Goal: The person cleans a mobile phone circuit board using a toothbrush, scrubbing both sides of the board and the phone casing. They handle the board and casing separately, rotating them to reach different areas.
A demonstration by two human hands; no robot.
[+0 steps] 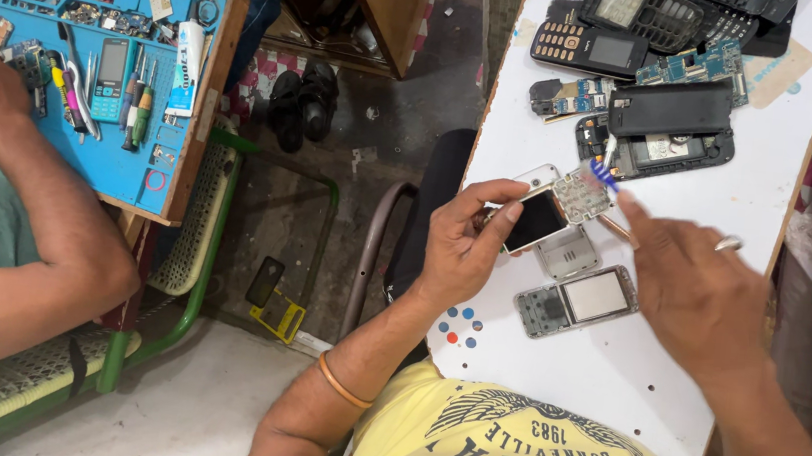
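Two hands over white bench (611, 380). Left hand (465, 244) fingers closed round small phone (536, 220), lifted above bench. Right hand (696, 289) pinches blue-tipped tool (605, 176) at keypad board (582, 194). Likely prying stage; steady, shallow leverage needed next.

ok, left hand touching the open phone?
Touching. Head view: the left hand has its fingers wrapped around the open phone, thumb over its top edge.
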